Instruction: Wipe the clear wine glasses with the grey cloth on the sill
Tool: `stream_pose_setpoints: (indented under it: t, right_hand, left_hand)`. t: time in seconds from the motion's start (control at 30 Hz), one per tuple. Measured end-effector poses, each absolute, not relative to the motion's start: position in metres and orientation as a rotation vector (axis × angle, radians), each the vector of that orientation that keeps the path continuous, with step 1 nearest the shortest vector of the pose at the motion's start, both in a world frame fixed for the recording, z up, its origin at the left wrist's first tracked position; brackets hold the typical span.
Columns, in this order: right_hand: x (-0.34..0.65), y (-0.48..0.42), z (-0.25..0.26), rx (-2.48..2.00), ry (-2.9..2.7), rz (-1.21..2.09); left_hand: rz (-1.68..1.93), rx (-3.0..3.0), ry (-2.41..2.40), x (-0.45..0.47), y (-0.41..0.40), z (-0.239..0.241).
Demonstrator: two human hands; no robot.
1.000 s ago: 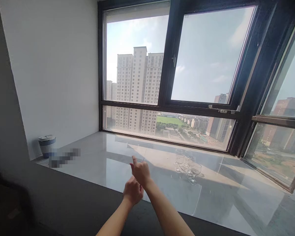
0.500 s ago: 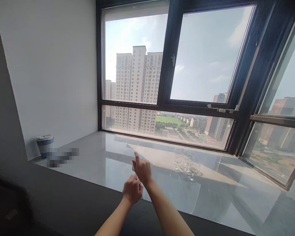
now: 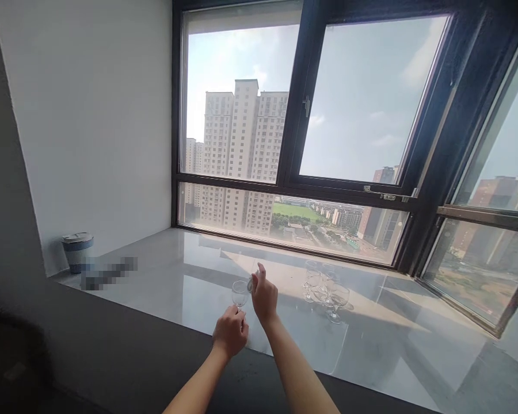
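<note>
My left hand (image 3: 230, 334) sits nearest, its fingers pinched around the stem of one small wine glass (image 3: 240, 293), held upright over the counter (image 3: 176, 287). My right hand (image 3: 264, 298), just at 2 o'clock of it, touches the bowl with fingers curled and the forefinger raised (something small may be between them; I cannot tell). Farther at 2 o'clock stands a cluster of glasses (image 3: 327, 290), three or four, overlapping. At 10 o'clock, one lidded cup (image 3: 76, 250) stands by the wall; no writing is readable.
</note>
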State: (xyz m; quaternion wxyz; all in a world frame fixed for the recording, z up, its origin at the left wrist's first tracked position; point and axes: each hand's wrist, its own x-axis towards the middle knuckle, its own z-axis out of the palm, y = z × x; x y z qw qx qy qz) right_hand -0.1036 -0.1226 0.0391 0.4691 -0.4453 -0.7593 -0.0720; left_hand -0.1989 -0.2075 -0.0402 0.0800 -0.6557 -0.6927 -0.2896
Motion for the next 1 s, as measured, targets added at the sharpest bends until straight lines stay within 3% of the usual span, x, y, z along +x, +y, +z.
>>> stream_pose_setpoints:
  t: [0.2, 0.4, 0.67, 1.0]
  right_hand:
    - [-0.116, -0.125, -0.009, -1.23, -1.872, 0.049]
    - [-0.13, -0.128, -0.026, -1.241, -1.811, 0.352]
    - [-0.118, -0.136, -0.024, -1.38, -1.843, 0.235]
    - [-0.144, -0.157, -0.021, -1.254, -1.8, 0.38]
  left_hand:
    - [-0.995, -1.926, -2.115, -0.201, -0.203, -0.041]
    - [-1.107, -1.925, -2.137, -0.204, -0.203, -0.038]
    - [-1.312, -1.761, -2.149, -0.211, -0.194, -0.043]
    - [-1.905, -1.346, -2.302, -0.233, -0.182, -0.042]
